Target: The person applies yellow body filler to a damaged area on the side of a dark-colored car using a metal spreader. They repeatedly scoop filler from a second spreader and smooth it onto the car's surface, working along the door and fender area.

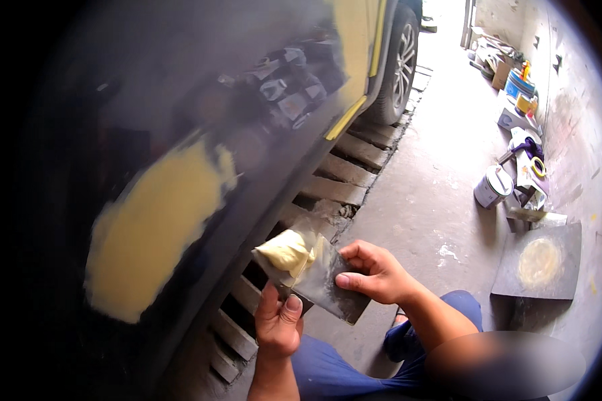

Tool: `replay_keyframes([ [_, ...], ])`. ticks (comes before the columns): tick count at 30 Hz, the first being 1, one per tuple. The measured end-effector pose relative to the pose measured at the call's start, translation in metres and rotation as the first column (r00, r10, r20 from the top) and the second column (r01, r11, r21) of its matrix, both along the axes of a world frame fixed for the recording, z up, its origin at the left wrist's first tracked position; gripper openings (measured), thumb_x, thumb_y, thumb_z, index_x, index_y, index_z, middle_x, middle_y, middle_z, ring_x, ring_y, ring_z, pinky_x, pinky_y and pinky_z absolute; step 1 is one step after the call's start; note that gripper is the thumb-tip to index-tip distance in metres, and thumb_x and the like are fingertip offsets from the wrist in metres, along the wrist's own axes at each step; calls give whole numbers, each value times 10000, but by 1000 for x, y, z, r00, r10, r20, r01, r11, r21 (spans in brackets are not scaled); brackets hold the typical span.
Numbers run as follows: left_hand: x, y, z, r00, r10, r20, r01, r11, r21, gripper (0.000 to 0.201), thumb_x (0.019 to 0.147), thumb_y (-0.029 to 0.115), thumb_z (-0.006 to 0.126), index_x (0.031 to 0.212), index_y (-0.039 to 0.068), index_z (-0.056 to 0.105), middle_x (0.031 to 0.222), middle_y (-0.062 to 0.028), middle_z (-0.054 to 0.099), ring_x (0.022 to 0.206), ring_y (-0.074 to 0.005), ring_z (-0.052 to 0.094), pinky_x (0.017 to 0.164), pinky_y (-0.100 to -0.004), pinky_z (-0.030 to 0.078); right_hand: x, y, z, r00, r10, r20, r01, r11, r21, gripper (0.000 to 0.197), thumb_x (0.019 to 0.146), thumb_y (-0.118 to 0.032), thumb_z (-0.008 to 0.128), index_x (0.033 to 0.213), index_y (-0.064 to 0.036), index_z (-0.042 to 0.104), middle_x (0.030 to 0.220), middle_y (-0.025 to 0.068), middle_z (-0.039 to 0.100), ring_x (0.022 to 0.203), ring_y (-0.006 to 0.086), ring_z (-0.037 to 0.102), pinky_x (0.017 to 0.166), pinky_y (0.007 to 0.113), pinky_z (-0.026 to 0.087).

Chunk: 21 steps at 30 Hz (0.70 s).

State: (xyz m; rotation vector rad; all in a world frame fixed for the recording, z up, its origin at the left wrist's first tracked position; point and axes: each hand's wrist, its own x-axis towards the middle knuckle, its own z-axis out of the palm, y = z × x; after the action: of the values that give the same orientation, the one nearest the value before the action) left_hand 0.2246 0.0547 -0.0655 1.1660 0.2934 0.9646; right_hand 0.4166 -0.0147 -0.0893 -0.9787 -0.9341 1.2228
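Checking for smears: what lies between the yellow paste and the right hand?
The head view shows the flat grey blade between yellow paste and right hand.

Both our arms are bare in view. Our left forearm (274, 379) rises nearly upright to a straight-looking wrist, and our left grip (278, 327) points away from us, thumb raised on its right side, fingers bent in a pinch. Our right forearm (438, 311) slants inward from the lower right; our right grip (378, 273) pinches too, thumb stretched leftward, index finger curled above it. The two hands are near each other, apart.
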Motion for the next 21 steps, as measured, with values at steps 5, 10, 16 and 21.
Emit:
replay_keyframes([
  [5,60,28,26,852,199,-485,117,830,546,270,917,-27,565,1185,-60,590,1034,-200,651,894,-265,648,790,-317,505,73,12,25,991,-50,-121,65,990,128,365,907,-112,679,1197,36,514,1025,70,649,957,112,595,825,276,494],
  [10,105,62,30,782,-55,-621,108,993,47,342,908,-52,546,1250,-42,560,1116,-111,663,1004,-172,620,889,-292,478,160,4,89,901,-282,329,189,939,286,389,833,10,689,1213,-32,614,967,93,701,937,168,666,809,303,516],
  [16,184,81,102,893,-418,-164,356,882,-309,401,900,-61,573,1297,-56,515,1211,-129,627,1124,-201,590,1004,-329,432,221,-9,165,917,-128,377,20,961,276,566,685,96,572,1200,-117,668,1258,146,582,1061,329,619,879,349,500],
  [21,236,78,170,828,-483,-285,389,861,-329,383,900,-51,576,1280,-58,532,1191,-127,634,1097,-204,596,1006,-329,430,277,-22,197,728,-167,665,123,986,112,531,693,47,608,1190,-129,670,1246,139,590,1067,302,605,861,373,506],
])
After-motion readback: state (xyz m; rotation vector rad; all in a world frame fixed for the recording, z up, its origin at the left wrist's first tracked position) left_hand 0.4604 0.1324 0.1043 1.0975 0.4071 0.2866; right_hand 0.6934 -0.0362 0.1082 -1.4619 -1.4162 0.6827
